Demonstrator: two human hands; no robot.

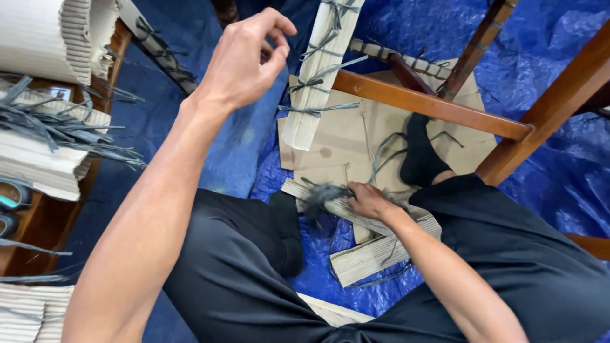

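- right hand (367, 201) reaches down to the floor, fingers closed on a tuft of grey straps (321, 194) lying atop a corrugated cardboard strip (375, 254)
- left hand (244, 58) raised above, empty, fingers loosely curled, well apart from the tuft

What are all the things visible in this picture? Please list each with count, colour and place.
bundle of strips: one, dark grey, on the floor under the right hand
corrugated cardboard strip: one, beige, tied with grey strips, leaning on the chair rail
flat cardboard sheets: several, brown, on the tarp under the chair
wooden chair frame: one, brown, upper right
tarp: one, blue, covering the floor
cardboard rolls: a few, beige, far left
loose strips: many, dark grey, on the left pile
left hand: raised, fingers curled, holding nothing that can be seen
right hand: low, grasping the bundle
legs: black trousers, black socks
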